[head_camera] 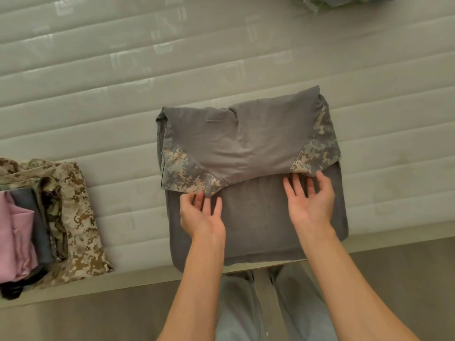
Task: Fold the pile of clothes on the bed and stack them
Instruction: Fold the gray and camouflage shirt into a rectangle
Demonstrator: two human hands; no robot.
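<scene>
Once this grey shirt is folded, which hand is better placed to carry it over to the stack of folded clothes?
Probably the left hand. The stack of folded clothes lies on the left side of the bed, nearer that hand, while the right hand rests at the grey shirt's far side.

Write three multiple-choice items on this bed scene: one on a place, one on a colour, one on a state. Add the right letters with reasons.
1. Where is the stack of folded clothes?
A. left of the grey shirt
B. right of it
C. on top of it

2. What colour is the top garment of the stack?
A. pink
B. yellow
C. white

3. How is the grey shirt?
A. crumpled in a ball
B. partly folded, top turned down
C. hanging up

Answers:
1 A, the stack lies at the bed's left edge.
2 A, pink cloth lies uppermost.
3 B, the left hand and right hand touch the turned-down edge.
</scene>
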